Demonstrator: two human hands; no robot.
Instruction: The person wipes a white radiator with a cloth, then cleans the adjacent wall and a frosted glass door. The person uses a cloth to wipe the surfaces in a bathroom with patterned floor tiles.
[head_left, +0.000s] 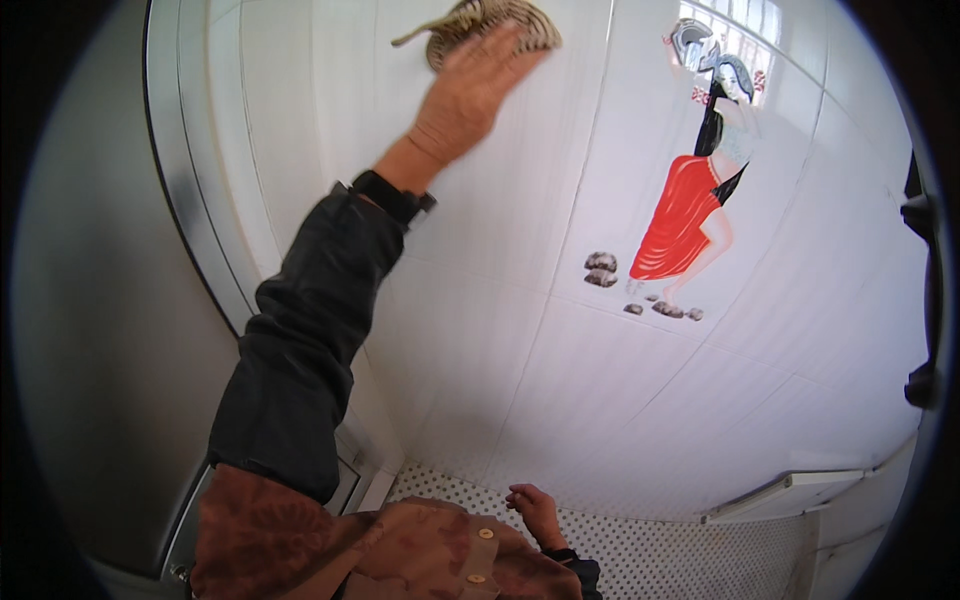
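My left hand (469, 97) is raised high on the white tiled wall (465, 217), its palm flat on a striped cloth (536, 26) that it presses to the tiles near the top of the view. A loose end of the cloth sticks out to the left. A black band circles the wrist below a dark sleeve. My right hand (534, 510) hangs low by my body, fingers loosely curled, with nothing seen in it. Right of the cloth, the tiles bear a painted figure in a red skirt (675, 217).
At the left stands a grey door-like panel (90, 300) beside a metal-edged frame (199, 225). Below lies a dotted tile floor (675, 555). A white ledge-like object (787, 496) is low at the right, and dark fittings (921, 386) line the right edge.
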